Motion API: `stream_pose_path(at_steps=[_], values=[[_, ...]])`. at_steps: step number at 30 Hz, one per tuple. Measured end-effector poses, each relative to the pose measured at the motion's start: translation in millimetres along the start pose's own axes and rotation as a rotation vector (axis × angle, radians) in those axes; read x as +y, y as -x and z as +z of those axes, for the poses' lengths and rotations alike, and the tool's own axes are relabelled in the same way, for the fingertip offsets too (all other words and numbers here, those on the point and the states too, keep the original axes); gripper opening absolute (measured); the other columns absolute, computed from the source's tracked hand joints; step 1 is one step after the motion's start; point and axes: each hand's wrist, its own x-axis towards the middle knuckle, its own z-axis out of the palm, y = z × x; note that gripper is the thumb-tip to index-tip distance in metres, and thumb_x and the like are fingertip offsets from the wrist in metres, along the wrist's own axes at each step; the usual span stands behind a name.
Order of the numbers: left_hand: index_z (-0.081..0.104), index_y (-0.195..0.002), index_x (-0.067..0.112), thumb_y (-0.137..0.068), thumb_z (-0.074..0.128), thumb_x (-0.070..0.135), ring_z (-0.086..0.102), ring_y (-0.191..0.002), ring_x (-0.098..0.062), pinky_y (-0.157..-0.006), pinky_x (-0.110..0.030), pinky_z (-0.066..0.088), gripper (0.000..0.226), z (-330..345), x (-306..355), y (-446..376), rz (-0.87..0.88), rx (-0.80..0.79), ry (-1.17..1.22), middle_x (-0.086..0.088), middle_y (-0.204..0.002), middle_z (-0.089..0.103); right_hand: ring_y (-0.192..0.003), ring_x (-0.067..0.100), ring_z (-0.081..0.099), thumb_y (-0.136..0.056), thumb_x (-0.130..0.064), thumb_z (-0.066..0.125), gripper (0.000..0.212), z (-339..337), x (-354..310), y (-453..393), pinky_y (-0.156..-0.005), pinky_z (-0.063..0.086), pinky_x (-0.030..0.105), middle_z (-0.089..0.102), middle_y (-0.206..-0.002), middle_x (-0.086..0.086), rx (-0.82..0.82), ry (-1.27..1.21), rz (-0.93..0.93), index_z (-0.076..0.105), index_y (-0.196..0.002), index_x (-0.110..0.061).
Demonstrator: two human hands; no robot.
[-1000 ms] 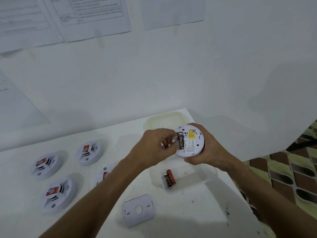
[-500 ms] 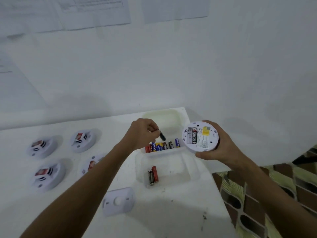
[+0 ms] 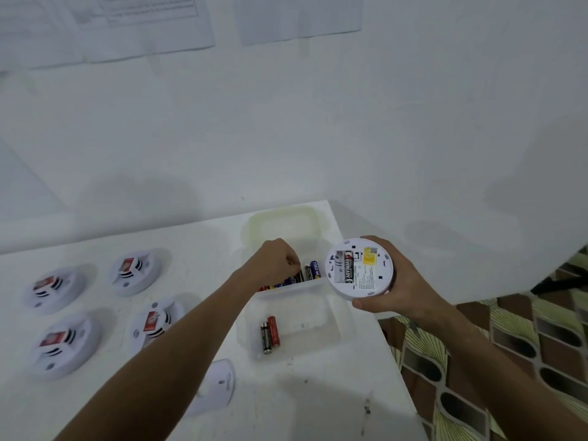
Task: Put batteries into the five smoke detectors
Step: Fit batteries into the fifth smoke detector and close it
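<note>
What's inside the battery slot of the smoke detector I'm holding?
The held smoke detector shows one black Eveready battery seated in its open compartment; the slot beside it looks empty. The right hand covers the detector's underside.

A plain white wall (image 3: 318, 128) fills the upper half, with several printed paper sheets (image 3: 146, 23) taped along its top edge. Below it stands a white table (image 3: 302, 402), its surface marked with a few small dark specks near the front. To the right, the floor (image 3: 509, 361) shows a brown, green and yellow patterned covering. Light is soft and even
</note>
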Motion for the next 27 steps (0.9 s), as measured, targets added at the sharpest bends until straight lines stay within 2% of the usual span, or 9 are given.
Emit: stream_pose_path(at_steps=[4, 8, 11, 14, 17, 20, 23, 27], values=[[0.074, -0.104, 0.012, -0.090, 0.064, 0.021, 0.063, -0.068, -0.008, -0.061, -0.009, 0.043, 0.019, 3.4, -5.1, 0.7, 0.058, 0.010, -0.073, -0.006, -0.095, 0.073, -0.114, 0.006, 0.060, -0.054, -0.005, 0.089, 0.089, -0.5, -0.4, -1.2, -0.083, 0.054, 0.018, 0.063, -0.120, -0.013, -0.011, 0.011, 0.002, 0.049, -0.132, -0.023], [0.070, -0.111, 0.016, -0.091, 0.064, 0.028, 0.053, -0.060, 0.000, -0.057, -0.007, 0.037, 0.024, -1.3, -4.4, 9.0, 0.084, 0.021, -0.064, -0.003, -0.097, 0.071, -0.113, 0.003, 0.059, -0.054, -0.006, 0.089, 0.086, 3.1, -2.1, -4.4, -0.083, 0.053, 0.016, 0.064, -0.116, -0.020, -0.019, 0.033, 0.006, 0.050, -0.129, -0.023], [0.068, -0.111, 0.024, -0.090, 0.064, 0.030, 0.060, -0.063, -0.005, -0.059, -0.012, 0.043, 0.022, -10.6, 8.9, 23.0, 0.135, 0.149, 0.061, 0.008, -0.096, 0.067, -0.114, 0.004, 0.059, -0.054, -0.007, 0.089, 0.085, 5.6, -4.0, -7.2, -0.085, 0.053, 0.017, 0.063, -0.115, -0.020, -0.018, 0.039, -0.004, 0.050, -0.129, -0.021], [0.064, -0.102, 0.030, -0.086, 0.066, 0.025, 0.063, -0.072, -0.005, -0.060, -0.010, 0.045, 0.017, -24.1, 32.0, 45.0, 0.251, 0.267, 0.226, 0.014, -0.099, 0.063, -0.116, 0.008, 0.059, -0.054, -0.009, 0.089, 0.088, 9.3, -7.1, -9.7, -0.087, 0.054, 0.020, 0.063, -0.117, -0.017, -0.017, 0.039, -0.029, 0.049, -0.131, -0.020], [0.060, -0.097, 0.029, -0.080, 0.072, 0.024, 0.064, -0.084, -0.006, -0.060, -0.016, 0.049, 0.021, -37.5, 50.8, 63.8, 0.359, 0.160, 0.251, 0.011, -0.106, 0.059, -0.115, 0.011, 0.060, -0.054, -0.005, 0.088, 0.088, 14.9, -11.1, -12.4, -0.086, 0.053, 0.020, 0.064, -0.117, -0.016, -0.028, 0.033, -0.060, 0.048, -0.131, -0.018], [0.059, -0.107, 0.028, -0.080, 0.074, 0.026, 0.061, -0.094, -0.013, -0.068, -0.018, 0.050, 0.032, -43.3, 56.9, 70.1, 0.365, 0.047, 0.138, 0.007, -0.114, 0.056, -0.117, 0.016, 0.060, -0.055, -0.001, 0.088, 0.089, 19.9, -14.8, -13.7, -0.087, 0.054, 0.022, 0.064, -0.120, -0.011, -0.046, 0.008, -0.082, 0.047, -0.133, -0.016], [0.058, -0.111, 0.030, -0.080, 0.074, 0.026, 0.060, -0.093, -0.012, -0.079, -0.023, 0.055, 0.035, -43.4, 55.6, 71.9, 0.362, 0.032, 0.133, 0.006, -0.115, 0.060, -0.117, 0.017, 0.060, -0.055, 0.000, 0.088, 0.089, 23.4, -17.2, -13.2, -0.088, 0.054, 0.024, 0.063, -0.121, -0.010, -0.060, -0.010, -0.098, 0.048, -0.132, -0.020], [0.059, -0.112, 0.030, -0.078, 0.074, 0.025, 0.061, -0.092, -0.011, -0.080, -0.023, 0.055, 0.037, -40.8, 51.5, 74.1, 0.346, 0.026, 0.142, 0.006, -0.113, 0.062, -0.117, 0.016, 0.059, -0.056, 0.000, 0.088, 0.088, 27.6, -16.3, -12.8, -0.090, 0.054, 0.024, 0.063, -0.122, -0.012, -0.069, -0.003, -0.105, 0.049, -0.131, -0.021]])
